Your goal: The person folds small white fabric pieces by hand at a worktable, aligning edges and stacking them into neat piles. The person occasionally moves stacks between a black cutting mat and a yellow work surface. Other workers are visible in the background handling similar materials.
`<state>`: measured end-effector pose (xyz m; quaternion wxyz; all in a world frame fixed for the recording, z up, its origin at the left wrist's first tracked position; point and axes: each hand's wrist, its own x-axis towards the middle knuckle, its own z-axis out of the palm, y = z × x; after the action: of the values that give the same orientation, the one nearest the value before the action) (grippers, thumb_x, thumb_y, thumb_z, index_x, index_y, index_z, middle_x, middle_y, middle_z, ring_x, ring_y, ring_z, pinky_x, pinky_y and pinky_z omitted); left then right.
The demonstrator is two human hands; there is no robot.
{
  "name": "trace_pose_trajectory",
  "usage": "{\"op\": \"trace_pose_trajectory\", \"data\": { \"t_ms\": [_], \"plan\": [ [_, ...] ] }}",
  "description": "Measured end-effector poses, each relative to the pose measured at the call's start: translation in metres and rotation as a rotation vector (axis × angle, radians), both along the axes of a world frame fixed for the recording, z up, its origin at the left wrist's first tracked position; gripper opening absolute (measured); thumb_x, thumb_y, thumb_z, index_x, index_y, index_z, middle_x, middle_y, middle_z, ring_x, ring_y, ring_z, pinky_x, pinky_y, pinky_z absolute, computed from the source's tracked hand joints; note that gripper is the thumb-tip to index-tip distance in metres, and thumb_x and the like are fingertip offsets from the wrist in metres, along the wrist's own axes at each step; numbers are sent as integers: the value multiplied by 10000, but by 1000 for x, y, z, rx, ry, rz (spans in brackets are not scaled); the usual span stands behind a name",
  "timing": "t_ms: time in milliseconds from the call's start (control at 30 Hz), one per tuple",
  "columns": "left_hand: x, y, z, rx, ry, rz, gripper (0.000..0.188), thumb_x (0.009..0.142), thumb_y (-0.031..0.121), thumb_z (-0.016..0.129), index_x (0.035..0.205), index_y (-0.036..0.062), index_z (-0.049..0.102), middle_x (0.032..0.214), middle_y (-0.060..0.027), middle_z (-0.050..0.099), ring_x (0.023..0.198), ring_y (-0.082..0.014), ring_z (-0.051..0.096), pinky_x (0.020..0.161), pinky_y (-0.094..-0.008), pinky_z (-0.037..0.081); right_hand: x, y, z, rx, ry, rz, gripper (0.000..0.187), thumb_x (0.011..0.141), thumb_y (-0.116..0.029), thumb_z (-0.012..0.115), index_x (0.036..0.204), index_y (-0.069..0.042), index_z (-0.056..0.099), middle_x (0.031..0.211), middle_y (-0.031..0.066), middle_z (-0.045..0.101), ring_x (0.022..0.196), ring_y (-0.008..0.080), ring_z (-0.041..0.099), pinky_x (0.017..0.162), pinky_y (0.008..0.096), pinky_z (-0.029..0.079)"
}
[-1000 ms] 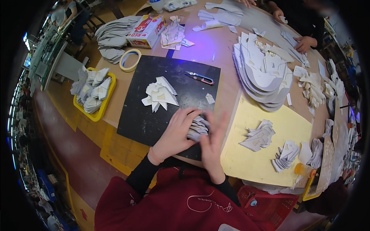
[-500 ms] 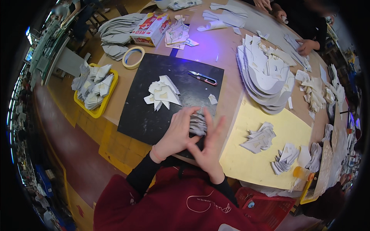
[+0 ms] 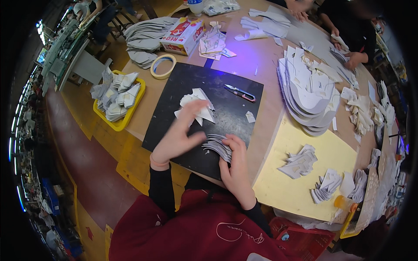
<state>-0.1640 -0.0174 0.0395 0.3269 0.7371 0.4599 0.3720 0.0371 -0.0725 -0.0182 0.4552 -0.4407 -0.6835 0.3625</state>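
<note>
A fanned stack of thin, curved grey-white cut pieces (image 3: 216, 145) rests near the front edge of the black board (image 3: 230, 111). Around its right end curl the fingers and thumb of my right hand (image 3: 235, 172). My left hand (image 3: 176, 137) is off the stack, fingers stretched out and thumb spread, with nothing in it. It hovers over the left of the board and partly covers a loose heap of white, pointed cut pieces (image 3: 203, 96). Thread snips (image 3: 240, 93) lie on the board's far right part, beside a small white scrap (image 3: 250, 116).
Left of the board stands a yellow tray (image 3: 120, 126) filled with pieces. A tape roll (image 3: 163, 66) and a red-and-white box (image 3: 183, 37) sit beyond. At right are big layered white sheets (image 3: 300, 93) and a yellow sheet (image 3: 278, 191) bearing small piles. Co-workers' hands (image 3: 355, 60) show across the table.
My left hand has let go of the stack and moved left and up toward the loose heap. My right hand has closed on the stack's right end, and the stack now lies fanned.
</note>
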Motion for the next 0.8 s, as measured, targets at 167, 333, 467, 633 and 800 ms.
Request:
{"op": "trace_pose_trajectory", "data": {
  "t_ms": [167,333,467,633,800],
  "plan": [
    [-15,15,-31,80,255,635,477,769,162,816,1178,23,613,1045,-76,583,962,-193,527,859,-331,442,-1,-1,6,7,13,-6,504,767,72,585,1261,-10,522,1332,217,508,1245,409,487,1073,464,389],
    [-9,16,-50,28,174,713,478,751,130,843,1139,6,592,912,-50,560,826,-144,531,773,-270,463,0,-2,4,17,27,-10,500,757,67,599,1248,-12,541,1330,206,522,1236,406,500,1063,461,400],
    [-3,18,-46,-21,-20,690,461,766,104,827,1156,0,603,904,-46,564,792,-145,537,760,-258,471,1,-2,0,26,36,-12,498,753,63,605,1242,-13,550,1331,203,526,1235,407,504,1058,461,406],
    [-6,16,-49,135,191,642,441,783,115,813,1157,-24,625,933,-73,615,834,-190,587,807,-298,490,1,-2,2,29,29,-11,491,752,57,611,1235,-14,558,1328,202,530,1230,407,509,1052,464,411],
    [14,12,-38,34,-16,548,395,796,70,788,1147,-29,635,981,-93,654,879,-210,636,829,-307,506,1,-3,1,33,25,-5,498,750,53,616,1240,-14,557,1325,197,535,1231,402,515,1049,459,417]
  ]
}}
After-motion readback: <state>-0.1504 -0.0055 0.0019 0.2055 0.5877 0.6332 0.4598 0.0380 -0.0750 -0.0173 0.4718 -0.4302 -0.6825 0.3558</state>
